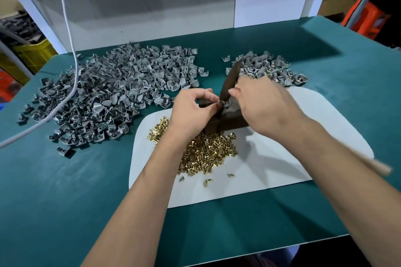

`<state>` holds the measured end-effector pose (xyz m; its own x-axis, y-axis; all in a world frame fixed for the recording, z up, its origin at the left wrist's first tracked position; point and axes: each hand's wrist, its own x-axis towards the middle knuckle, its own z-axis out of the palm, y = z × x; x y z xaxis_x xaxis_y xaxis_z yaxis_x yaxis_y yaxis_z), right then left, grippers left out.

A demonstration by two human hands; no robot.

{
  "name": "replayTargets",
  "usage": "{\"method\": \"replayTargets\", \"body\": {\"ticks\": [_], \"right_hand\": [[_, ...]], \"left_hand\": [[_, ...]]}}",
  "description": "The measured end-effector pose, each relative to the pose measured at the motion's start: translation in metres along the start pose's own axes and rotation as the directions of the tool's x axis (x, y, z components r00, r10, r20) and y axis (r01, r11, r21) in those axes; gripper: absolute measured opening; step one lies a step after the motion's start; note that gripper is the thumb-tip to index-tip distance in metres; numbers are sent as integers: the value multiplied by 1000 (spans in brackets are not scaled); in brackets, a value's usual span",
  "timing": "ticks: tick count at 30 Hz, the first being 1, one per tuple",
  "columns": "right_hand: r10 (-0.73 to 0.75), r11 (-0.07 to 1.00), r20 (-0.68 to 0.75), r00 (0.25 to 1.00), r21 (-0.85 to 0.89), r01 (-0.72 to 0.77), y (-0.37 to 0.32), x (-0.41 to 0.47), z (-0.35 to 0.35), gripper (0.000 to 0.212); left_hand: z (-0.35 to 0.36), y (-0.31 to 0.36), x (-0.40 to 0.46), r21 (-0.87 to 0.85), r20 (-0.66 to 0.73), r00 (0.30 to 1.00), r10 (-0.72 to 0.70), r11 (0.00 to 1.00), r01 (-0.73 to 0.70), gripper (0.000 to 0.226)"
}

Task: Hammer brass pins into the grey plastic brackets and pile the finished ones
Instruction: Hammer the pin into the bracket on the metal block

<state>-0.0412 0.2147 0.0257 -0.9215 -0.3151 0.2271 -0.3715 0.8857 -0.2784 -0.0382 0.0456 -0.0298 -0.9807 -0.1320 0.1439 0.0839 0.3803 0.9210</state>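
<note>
My left hand (pixel 191 110) pinches a small grey bracket (pixel 225 104) on top of a dark metal block (pixel 230 121). My right hand (pixel 260 104) grips a hammer; its dark head (pixel 231 78) points down onto the bracket, and the wooden handle (pixel 379 167) sticks out blurred past my right forearm. Loose brass pins (pixel 206 149) lie heaped in front of the block on a white mat (pixel 271 158). A big pile of grey brackets (pixel 112 89) spreads to the left. A smaller pile of brackets with brass showing (pixel 271 67) lies behind my right hand.
The green table (pixel 65 191) ends at a near edge at the bottom. A grey cable (pixel 73 76) hangs down across the left pile. A white back panel (pixel 152 11) closes the far side. Crates stand beyond the table on both sides.
</note>
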Motion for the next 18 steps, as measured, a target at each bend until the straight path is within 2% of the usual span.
{"method": "replayTargets", "body": {"ticks": [1, 3, 4, 6, 7, 8, 10, 12, 14, 16, 17, 18], "right_hand": [[-4, 999, 75, 997, -52, 8, 1, 0, -1, 22], [-30, 989, 75, 997, -143, 41, 3, 6, -13, 22], [-55, 987, 13, 998, -151, 56, 3, 8, -18, 23], [-40, 998, -179, 983, -61, 29, 2, 7, -20, 26], [-29, 999, -210, 977, -20, 26, 0, 6, -18, 26], [-31, 999, -152, 988, -17, 29, -2, 4, -12, 25], [2, 999, 71, 998, -49, 1, -1, 0, -4, 21], [3, 993, 115, 993, -115, 11, 3, 4, -11, 21], [-27, 988, 24, 999, -154, 30, 5, 8, -20, 23], [-16, 999, -150, 989, -44, 9, 1, 5, -18, 25], [-16, 1000, -163, 987, -6, 15, -2, 2, -14, 26], [-19, 1000, -104, 994, -9, 18, -4, 0, -8, 26]], "left_hand": [[0, 0, -1, -2, -3, 1000, -3, 1000, 3, 12], [0, 0, 0, 11, 3, 1000, 2, 1000, -2, 11], [-1, -1, 0, 20, 2, 1000, 8, 1000, -8, 10], [-2, -1, 1, 42, 7, 1000, 22, 999, -22, 8], [-2, -2, 2, 43, 7, 1000, 25, 999, -25, 9], [-2, -3, 2, 34, 4, 1000, 22, 999, -22, 11], [0, -3, 1, 8, -8, 1000, 5, 1000, -5, 15], [0, -1, 0, 11, -17, 1000, 6, 1000, -6, 20], [-2, -1, 1, 25, -15, 1000, 17, 1000, -17, 20], [-2, -1, 2, 45, -3, 1000, 24, 999, -24, 17], [-1, -2, 2, 45, -3, 1000, 22, 999, -22, 15], [-1, -3, 2, 35, -8, 1000, 14, 999, -14, 14]]}}
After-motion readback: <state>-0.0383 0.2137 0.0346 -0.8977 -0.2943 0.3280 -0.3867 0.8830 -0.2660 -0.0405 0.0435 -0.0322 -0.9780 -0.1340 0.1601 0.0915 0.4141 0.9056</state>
